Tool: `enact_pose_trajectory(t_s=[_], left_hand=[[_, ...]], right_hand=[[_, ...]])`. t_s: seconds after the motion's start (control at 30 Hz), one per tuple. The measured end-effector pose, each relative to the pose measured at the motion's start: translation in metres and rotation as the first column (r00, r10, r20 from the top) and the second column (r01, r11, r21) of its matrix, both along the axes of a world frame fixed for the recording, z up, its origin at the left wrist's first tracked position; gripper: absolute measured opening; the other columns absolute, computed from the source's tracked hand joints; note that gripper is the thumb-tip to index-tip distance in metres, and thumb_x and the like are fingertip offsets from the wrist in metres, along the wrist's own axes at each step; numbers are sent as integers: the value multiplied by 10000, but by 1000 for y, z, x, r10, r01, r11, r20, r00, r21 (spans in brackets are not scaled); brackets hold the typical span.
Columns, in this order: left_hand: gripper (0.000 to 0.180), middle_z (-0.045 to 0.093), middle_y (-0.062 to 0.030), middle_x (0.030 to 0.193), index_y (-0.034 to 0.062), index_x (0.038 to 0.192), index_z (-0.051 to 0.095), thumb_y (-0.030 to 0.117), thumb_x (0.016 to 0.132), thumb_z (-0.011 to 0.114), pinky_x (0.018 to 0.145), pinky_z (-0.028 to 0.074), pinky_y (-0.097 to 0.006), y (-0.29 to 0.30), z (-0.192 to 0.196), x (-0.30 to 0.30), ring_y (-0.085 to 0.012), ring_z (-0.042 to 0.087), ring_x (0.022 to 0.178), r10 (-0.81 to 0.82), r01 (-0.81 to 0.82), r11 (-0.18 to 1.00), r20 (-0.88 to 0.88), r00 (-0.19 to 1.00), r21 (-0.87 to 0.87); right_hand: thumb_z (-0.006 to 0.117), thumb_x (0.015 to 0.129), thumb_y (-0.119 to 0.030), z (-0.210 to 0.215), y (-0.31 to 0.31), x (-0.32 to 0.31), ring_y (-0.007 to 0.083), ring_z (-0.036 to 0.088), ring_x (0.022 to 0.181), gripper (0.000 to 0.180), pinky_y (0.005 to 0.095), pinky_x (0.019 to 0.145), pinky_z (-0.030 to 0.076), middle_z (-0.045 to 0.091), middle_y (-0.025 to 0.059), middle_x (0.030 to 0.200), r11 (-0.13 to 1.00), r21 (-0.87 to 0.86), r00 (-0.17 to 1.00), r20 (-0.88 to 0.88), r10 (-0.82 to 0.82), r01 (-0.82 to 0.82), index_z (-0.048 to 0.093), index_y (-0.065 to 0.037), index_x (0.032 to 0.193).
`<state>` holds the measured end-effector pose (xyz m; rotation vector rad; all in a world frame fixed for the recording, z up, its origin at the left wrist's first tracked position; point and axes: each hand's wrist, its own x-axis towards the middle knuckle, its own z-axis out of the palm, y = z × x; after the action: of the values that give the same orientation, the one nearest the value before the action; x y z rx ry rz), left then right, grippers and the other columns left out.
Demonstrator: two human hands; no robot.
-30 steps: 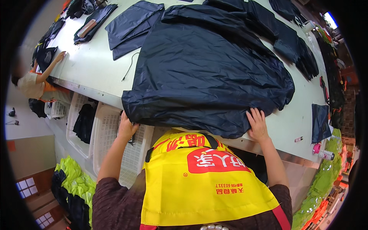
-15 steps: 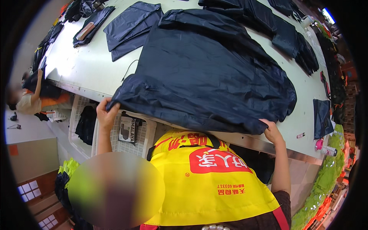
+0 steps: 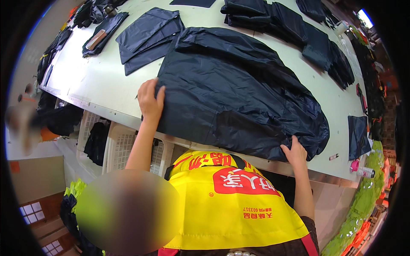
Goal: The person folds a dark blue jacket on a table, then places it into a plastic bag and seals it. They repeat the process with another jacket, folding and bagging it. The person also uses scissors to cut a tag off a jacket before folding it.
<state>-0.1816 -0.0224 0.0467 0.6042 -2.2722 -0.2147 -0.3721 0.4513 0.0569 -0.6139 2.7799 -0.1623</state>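
Note:
A large piece of thin, shiny navy-black cloth (image 3: 222, 89) is spread on the pale worktable, creased and layered, with its near side along the table edge. What garment it belongs to I cannot tell. At its left edge rests my left hand (image 3: 150, 101), thumb apart from the fingers and no fold gripped. My right hand (image 3: 295, 152) lies on the cloth's near right part, thumb and forefinger spread. The fabric bunches in soft folds toward the right, beside that hand.
Folded dark cloth pieces (image 3: 149, 36) lie beyond my left hand, and several folded stacks (image 3: 286, 25) line the far right. A pink-capped bottle (image 3: 365, 171) and a marker (image 3: 333, 157) lie near the right edge. White plastic baskets (image 3: 117, 145) stand below the table; another person is blurred at far left.
My left hand has let go of the cloth's near left corner and moved up and inward. My right hand has loosened its pinch and shifted slightly nearer. The cloth's near left part lies flatter.

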Motion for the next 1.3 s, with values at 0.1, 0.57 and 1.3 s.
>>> enact_pose_trajectory(t_s=[0.1, 0.57, 1.3], left_hand=[[603, 501, -147, 1298, 106, 1247, 547, 418, 752, 692, 1043, 257, -527, 42, 13, 3, -339, 403, 1257, -245, 289, 948, 271, 931, -134], [854, 341, -172, 1447, 160, 1373, 418, 678, 716, 592, 1051, 159, -648, 77, -47, 8, -359, 269, 1361, -282, 230, 959, 529, 801, 163], [559, 590, -131, 969, 82, 1045, 584, 560, 759, 623, 718, 453, -442, -138, -56, -273, -317, 556, 913, 152, -107, 987, 496, 855, -118]], right_hand=[[640, 794, -441, -17, -10, 17, 398, 379, 1261, 768, 474, 1020, 326, 382, 225, 1391, 961, -137, 911, -375, 174, -240, 345, -32, 1374], [555, 791, -545, -59, 15, 31, 399, 202, 1368, 810, 592, 1074, 111, 258, 241, 1461, 967, -16, 934, -265, 240, -254, 370, 3, 1359], [471, 901, -390, -35, -144, -390, 438, 586, 949, 426, 478, 814, 460, 624, 263, 997, 822, -482, 854, -244, -459, 304, 623, -30, 1069]])
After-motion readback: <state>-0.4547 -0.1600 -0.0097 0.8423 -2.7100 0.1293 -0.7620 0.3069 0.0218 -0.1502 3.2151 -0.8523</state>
